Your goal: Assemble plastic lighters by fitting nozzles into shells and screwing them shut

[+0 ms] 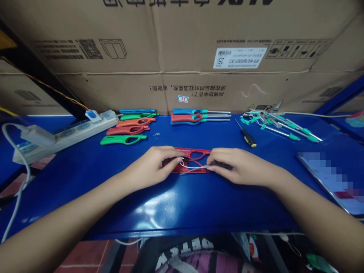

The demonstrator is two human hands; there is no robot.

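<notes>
Two red lighter casing halves (196,149) lie on the blue table between my hands, their inner sides partly showing. A thin white wire (192,166) loops across them. My left hand (159,165) is closed in a pinch at their left end, beside a small black piece and the wire loop; what its fingertips grip is partly hidden. At the right end, my right hand (237,165) pinches a thin dark part (226,165) with a greyish tip, touching the wire's end. The kind of this part is not clear.
Several coloured lighter casings (123,140) lie at back left, near tiny screws (156,134) and a power strip (68,132). Lighters with metal tubes (186,118) lie at back centre. Rightward are a screwdriver (248,137), tubes with green parts (280,125) and a phone (332,185). A cardboard box (187,45) stands behind.
</notes>
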